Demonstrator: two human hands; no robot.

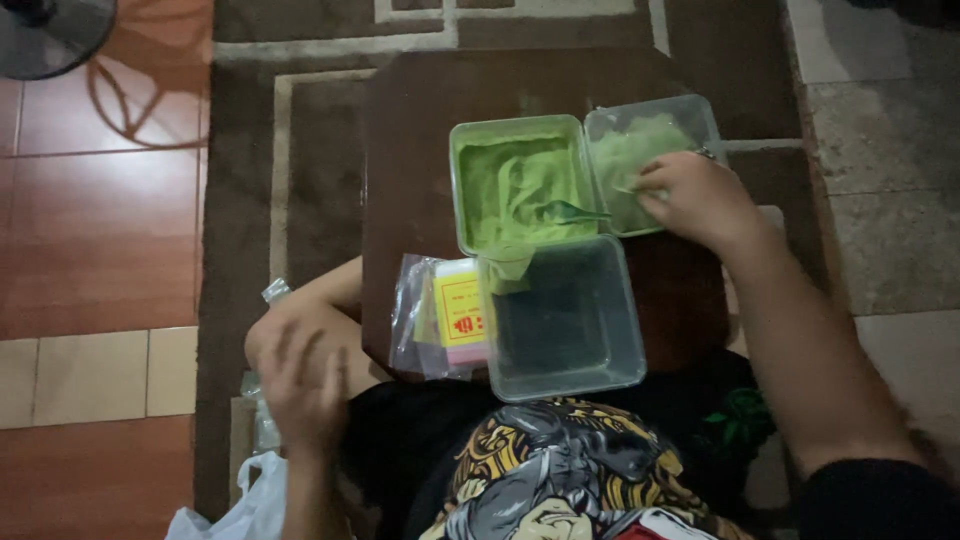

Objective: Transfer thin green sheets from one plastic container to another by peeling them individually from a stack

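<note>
A clear tub (515,182) full of pale green paste sits on a small dark table (410,150), with a green plastic spoon (572,212) resting in the paste. Right of the tub is its lid (625,150), smeared green. My right hand (700,200) presses on the lid's near right part, fingers curled on it; whether they pinch something I cannot tell. An empty clear container (565,320) stands at the table's near edge. Beside that container lies a yellow and pink packet in a clear bag (450,310). My left hand (300,385) rests on my knee, fingers spread, holding nothing.
The table stands on a brown rug with pale lines (290,160). Red floor tiles (90,230) lie to the left, and a fan's base (50,35) shows at the top left. A white plastic bag (240,505) lies by my left leg. Grey stone flooring (890,150) is at the right.
</note>
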